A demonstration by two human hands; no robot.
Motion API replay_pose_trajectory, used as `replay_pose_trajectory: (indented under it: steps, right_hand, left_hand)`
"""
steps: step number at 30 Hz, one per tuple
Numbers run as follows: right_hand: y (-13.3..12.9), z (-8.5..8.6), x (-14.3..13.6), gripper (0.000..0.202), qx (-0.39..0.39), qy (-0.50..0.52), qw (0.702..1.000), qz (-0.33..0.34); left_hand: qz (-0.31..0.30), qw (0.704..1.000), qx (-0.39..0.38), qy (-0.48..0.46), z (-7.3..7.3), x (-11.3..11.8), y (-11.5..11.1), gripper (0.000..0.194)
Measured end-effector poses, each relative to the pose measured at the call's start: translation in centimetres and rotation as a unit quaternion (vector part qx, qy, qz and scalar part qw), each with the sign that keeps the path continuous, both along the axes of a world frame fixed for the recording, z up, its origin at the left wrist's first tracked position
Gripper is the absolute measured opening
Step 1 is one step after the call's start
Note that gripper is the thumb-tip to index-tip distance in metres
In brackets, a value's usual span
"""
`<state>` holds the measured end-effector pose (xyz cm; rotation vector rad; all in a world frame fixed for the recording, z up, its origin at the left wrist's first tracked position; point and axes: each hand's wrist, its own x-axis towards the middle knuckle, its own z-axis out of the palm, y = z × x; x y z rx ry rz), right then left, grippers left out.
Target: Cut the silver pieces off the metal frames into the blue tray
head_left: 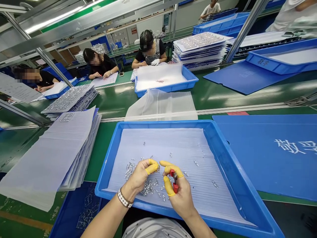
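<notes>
Over the blue tray [170,124], my left hand [141,173] pinches a small shiny metal piece [158,169] between yellow-covered thumb and forefinger. My right hand [182,195], also with yellow finger covers, is closed round a small tool with red handles [175,188], which looks like nippers or pliers; its jaws are mostly hidden. The forefinger reaches toward the left fingertips. White lining sheet [198,198] covers the tray floor. A heap of small metal pieces [148,188] lies below my hands, and several single pieces [215,184] are scattered to the right.
Left of the tray stands a stack of white sheets [56,145] with a metal frame piece [67,117] on top. A blue board [267,155] lies at the right. Beyond the rail is another blue tray [168,87], with co-workers [151,49] seated behind.
</notes>
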<state>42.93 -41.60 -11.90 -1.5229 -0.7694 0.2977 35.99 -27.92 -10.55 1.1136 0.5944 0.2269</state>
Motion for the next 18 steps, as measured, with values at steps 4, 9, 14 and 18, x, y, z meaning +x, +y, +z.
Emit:
replay_pose_trajectory:
  steps: [4,9,14,18]
  right_hand:
    - [0.1,0.1,-0.1,0.012,0.002,-0.006,1.000,0.001]
    - [0.1,0.5,0.2,0.015,-0.005,-0.046,0.999,0.008]
    - [0.2,0.5,0.5,0.025,0.025,-0.117,0.992,0.028]
    - [0.2,0.1,0.4,0.027,0.017,-0.119,0.993,0.014]
  left_hand:
    - [-0.007,1.000,-0.014,-0.006,-0.1,0.0,0.0,0.027]
    - [-0.011,0.999,-0.030,-0.010,-0.6,-0.1,0.1,0.028]
    - [-0.019,0.999,-0.035,-0.014,-1.1,-0.2,0.2,0.029]
    - [-0.030,0.999,-0.027,-0.020,-1.2,-0.4,0.2,0.027]
